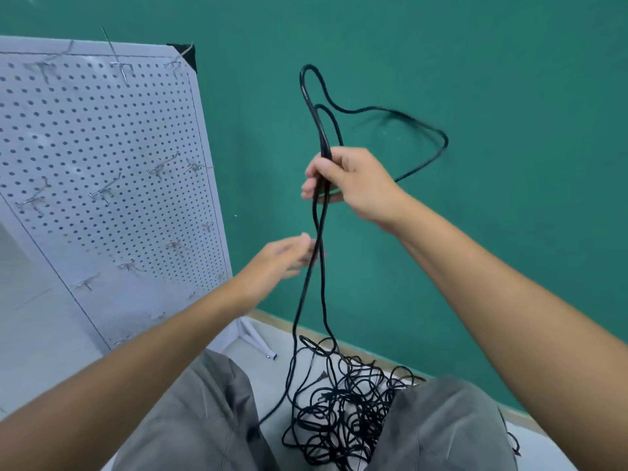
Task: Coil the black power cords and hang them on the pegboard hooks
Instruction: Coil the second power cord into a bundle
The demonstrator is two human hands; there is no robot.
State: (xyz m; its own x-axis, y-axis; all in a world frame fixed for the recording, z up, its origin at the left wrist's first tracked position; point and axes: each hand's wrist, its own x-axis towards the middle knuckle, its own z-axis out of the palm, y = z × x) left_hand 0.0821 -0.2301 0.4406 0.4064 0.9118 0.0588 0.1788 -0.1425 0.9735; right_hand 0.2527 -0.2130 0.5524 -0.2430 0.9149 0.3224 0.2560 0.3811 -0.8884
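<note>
1. Black power cord [311,294], thin and rubbery, is hanging in two strands from the raised right hand [353,180] down to the floor between the person's knees.
2. Right hand is gripping the strands, fingers curled round them, holding them high in front of the green wall [475,232]. Probably this is keeping the gathered loops clear of the tangle below.
3. Above the fist, two loops are standing up; a longer loop is swinging out to the right and is blurred, so it is likely in motion.
4. Left hand [289,254] is sitting lower, fingers loosely extended and blurred, just beside the hanging strands. Cannot tell whether the fingertips are touching the cord; it is holding nothing firmly. Judged: it is reaching to draw up the next length.
5. Tangled pile of black cords [343,406] is lying on the pale floor, partly hidden by the grey trouser legs [204,419]. Most of the coiling is not yet done.
6. Grey perforated pegboard [102,185] is leaning on the left, its bare metal hooks [103,192] carrying no cords.
7. Risk, as judged: strands snagging in the pile while being pulled.
</note>
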